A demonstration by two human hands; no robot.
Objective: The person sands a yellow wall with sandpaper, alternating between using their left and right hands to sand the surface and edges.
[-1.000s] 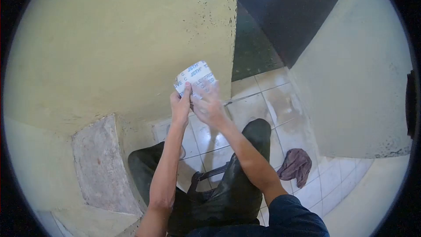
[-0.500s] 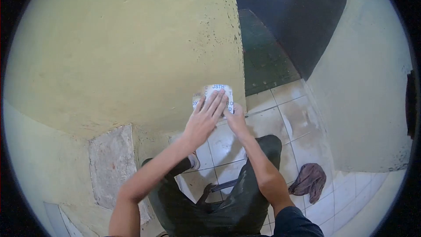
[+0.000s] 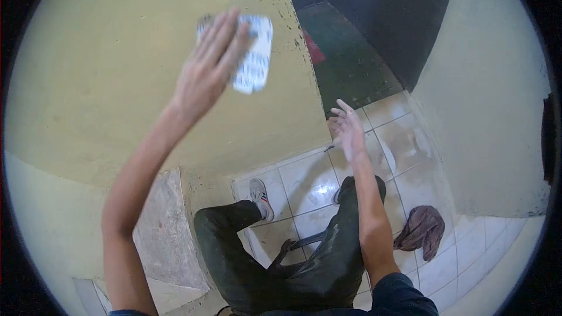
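A sheet of sandpaper (image 3: 255, 61), its white back printed in blue letters, lies high against the yellow wall (image 3: 117, 70). My left hand (image 3: 205, 73) holds it there with fingers stretched over its back, blurred by motion; the sanded face is hidden. Apart from the wall, my right hand (image 3: 349, 131) hangs in the air above the tiles, near the wall's corner. Its fingers are spread and slightly bent, with nothing in them.
The wall's chipped edge (image 3: 304, 52) borders a green floor (image 3: 351, 64). Below are white floor tiles (image 3: 304, 172) and my knees. A brown cloth (image 3: 421, 231) lies at the right. A grey concrete block (image 3: 161, 231) juts out at the left.
My left hand has moved up and left along the wall with the sandpaper. My right hand has come away from the sheet, moved right, and opened.
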